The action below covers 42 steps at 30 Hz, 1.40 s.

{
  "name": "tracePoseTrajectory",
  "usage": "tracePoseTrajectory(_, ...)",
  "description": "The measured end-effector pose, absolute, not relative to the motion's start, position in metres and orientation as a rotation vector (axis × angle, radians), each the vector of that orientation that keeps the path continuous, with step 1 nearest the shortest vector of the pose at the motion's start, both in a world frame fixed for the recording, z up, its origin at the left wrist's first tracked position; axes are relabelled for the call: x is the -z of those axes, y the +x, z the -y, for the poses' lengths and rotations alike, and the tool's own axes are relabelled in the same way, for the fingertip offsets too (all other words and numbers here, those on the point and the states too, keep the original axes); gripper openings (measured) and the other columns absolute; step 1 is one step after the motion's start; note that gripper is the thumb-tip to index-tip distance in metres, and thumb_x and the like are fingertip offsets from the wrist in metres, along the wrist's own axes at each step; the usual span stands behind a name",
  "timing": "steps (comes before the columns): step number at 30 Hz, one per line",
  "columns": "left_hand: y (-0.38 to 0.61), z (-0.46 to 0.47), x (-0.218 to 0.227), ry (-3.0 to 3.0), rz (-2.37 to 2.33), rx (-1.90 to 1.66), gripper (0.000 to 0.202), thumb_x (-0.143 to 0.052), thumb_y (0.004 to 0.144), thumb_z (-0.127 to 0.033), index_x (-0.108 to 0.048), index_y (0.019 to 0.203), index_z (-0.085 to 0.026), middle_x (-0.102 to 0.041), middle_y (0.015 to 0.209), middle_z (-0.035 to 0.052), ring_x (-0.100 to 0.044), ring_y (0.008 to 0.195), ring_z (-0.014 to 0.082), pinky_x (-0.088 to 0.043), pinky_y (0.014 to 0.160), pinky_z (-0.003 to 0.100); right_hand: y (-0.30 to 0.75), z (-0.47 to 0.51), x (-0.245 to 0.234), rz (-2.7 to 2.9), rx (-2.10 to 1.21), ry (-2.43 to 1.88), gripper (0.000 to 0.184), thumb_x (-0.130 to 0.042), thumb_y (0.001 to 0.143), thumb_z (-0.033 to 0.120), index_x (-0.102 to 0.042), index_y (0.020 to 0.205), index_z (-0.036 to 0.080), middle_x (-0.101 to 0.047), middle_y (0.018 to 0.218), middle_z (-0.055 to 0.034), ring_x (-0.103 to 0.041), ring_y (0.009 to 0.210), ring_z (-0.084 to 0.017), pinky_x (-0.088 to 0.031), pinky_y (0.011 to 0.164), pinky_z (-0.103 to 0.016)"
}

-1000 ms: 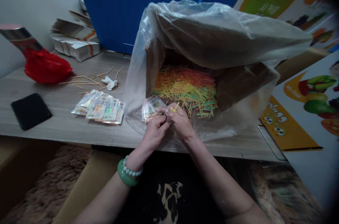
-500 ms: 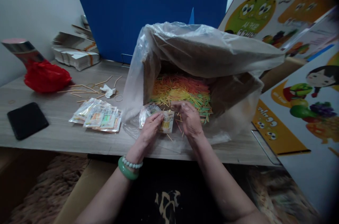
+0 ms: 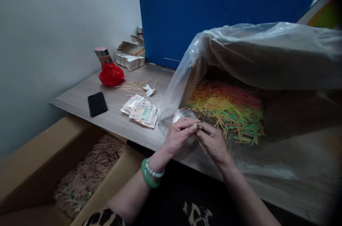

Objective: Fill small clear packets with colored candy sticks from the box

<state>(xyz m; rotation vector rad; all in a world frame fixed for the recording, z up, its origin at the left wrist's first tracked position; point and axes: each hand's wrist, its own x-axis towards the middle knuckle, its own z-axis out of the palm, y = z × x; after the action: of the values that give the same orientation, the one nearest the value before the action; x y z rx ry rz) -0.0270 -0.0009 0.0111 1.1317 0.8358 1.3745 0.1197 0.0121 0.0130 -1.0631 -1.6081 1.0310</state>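
Note:
My left hand (image 3: 180,135) and my right hand (image 3: 215,144) meet in front of the plastic-lined box. Both are closed, fingertips pinching a small clear packet (image 3: 198,125), most of which the fingers hide. Just behind my left hand lies another clear packet (image 3: 184,113) on the plastic liner. Inside the box, a heap of thin coloured sticks (image 3: 229,106) runs from red through yellow to green. A thin loose stick (image 3: 202,146) shows under my fingers. Left of the box, several filled packets (image 3: 144,113) overlap in a pile on the table.
A clear plastic liner (image 3: 184,73) drapes over the box's rim. A black phone (image 3: 97,104), a red bag (image 3: 110,74) around a metal-topped container, stacked cartons (image 3: 130,60) and crumpled tissue (image 3: 149,90) stand left. Below the table, an open cardboard box (image 3: 34,154) holds many packets.
The view has swung left, bringing the lower cardboard box into sight. My right hand has come in from beside the packet to meet my left, its fingers now closed at the packet.

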Motion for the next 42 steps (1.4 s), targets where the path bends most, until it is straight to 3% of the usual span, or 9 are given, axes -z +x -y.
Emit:
tracePoseTrajectory(8,-0.074,0.017,-0.002,1.04,-0.986,-1.383,0.015,-0.079,0.073,-0.029,-0.081,0.085,-0.021,-0.065,0.112,0.0094,-0.056,0.114,0.0242,-0.045,0.097,0.033,0.075,0.002,-0.009,1.769,-1.044,-0.964,0.017,-0.06,0.082,0.027,-0.067,0.067,0.023,-0.064,0.072,-0.0018,-0.059,0.077,-0.02,-0.046,0.078,-0.033)
tracePoseTrajectory(13,-0.09,0.015,-0.002,1.167,-0.978,-1.231,0.029,-0.071,0.083,-0.039,-0.078,0.105,-0.02,-0.063,0.13,0.0105,-0.05,0.128,0.0255,-0.037,0.108,0.033,0.069,-0.001,-0.005,1.821,-1.079,-0.938,0.018,-0.06,0.082,0.028,-0.064,0.066,0.022,-0.06,0.069,-0.0007,-0.054,0.071,-0.017,-0.044,0.071,-0.029)
tracePoseTrajectory(17,-0.088,0.012,-0.001,0.966,-0.939,-1.248,0.039,-0.075,0.079,-0.042,-0.074,0.112,-0.021,-0.071,0.115,0.0087,-0.061,0.111,0.0233,-0.045,0.097,0.032,0.07,-0.008,0.001,1.664,-1.067,-1.052,0.017,-0.057,0.081,0.027,-0.061,0.065,0.021,-0.058,0.07,0.0003,-0.05,0.068,-0.016,-0.04,0.067,-0.028)
tracePoseTrajectory(23,-0.084,0.011,0.003,0.939,-0.956,-1.185,0.027,-0.082,0.069,-0.037,-0.078,0.081,-0.014,-0.072,0.078,0.0044,-0.06,0.073,0.0164,-0.047,0.073,0.028,0.078,-0.009,0.005,1.632,-1.121,-1.071,0.017,-0.06,0.079,0.031,-0.063,0.067,0.02,-0.056,0.068,0.0011,-0.049,0.07,-0.016,-0.038,0.066,-0.027)
tracePoseTrajectory(28,-0.084,0.012,0.003,1.047,-0.998,-1.254,0.021,-0.076,0.076,-0.035,-0.079,0.083,-0.016,-0.073,0.093,0.0073,-0.062,0.088,0.02,-0.047,0.082,0.029,0.076,-0.009,-0.012,1.557,-1.15,-1.073,0.012,-0.064,0.078,0.033,-0.064,0.079,0.021,-0.057,0.073,0.0018,-0.048,0.069,-0.015,-0.038,0.066,-0.026)
tracePoseTrajectory(30,-0.082,0.015,0.003,1.163,-1.037,-1.288,0.017,-0.072,0.079,-0.032,-0.08,0.085,-0.018,-0.072,0.1,0.0071,-0.061,0.095,0.0204,-0.045,0.087,0.029,0.07,-0.01,-0.018,1.505,-1.18,-1.066,0.015,-0.061,0.081,0.034,-0.06,0.074,0.02,-0.054,0.072,0.0018,-0.047,0.069,-0.014,-0.038,0.066,-0.026)
tracePoseTrajectory(33,-0.08,0.019,0.002,1.217,-1.11,-1.366,0.013,-0.071,0.08,-0.03,-0.079,0.081,-0.02,-0.07,0.096,0.0055,-0.061,0.093,0.019,-0.046,0.084,0.027,0.062,-0.012,-0.02,1.501,-1.334,-1.007,0.019,-0.059,0.081,0.033,-0.055,0.069,0.02,-0.05,0.069,0.0027,-0.046,0.068,-0.013,-0.038,0.066,-0.025)
tracePoseTrajectory(36,-0.088,0.021,-0.002,1.181,-1.188,-1.395,0.014,-0.072,0.079,-0.031,-0.078,0.077,-0.019,-0.069,0.087,0.0039,-0.059,0.085,0.0178,-0.045,0.077,0.026,0.065,-0.018,-0.019,1.56,-1.404,-0.942,0.015,-0.064,0.078,0.035,-0.058,0.081,0.021,-0.055,0.077,0.0021,-0.05,0.073,-0.014,-0.04,0.067,-0.026)
tracePoseTrajectory(42,-0.144,-0.01,-0.011,1.26,-1.657,-1.451,0.02,-0.061,0.083,-0.031,-0.074,0.089,-0.017,-0.067,0.08,0.0028,-0.057,0.075,0.0177,-0.043,0.07,0.028,0.091,-0.055,-0.005,1.645,-0.593,-1.592,0.008,-0.065,0.079,0.024,-0.059,0.074,0.022,-0.063,0.082,-0.0059,-0.057,0.09,-0.024,-0.041,0.088,-0.039)
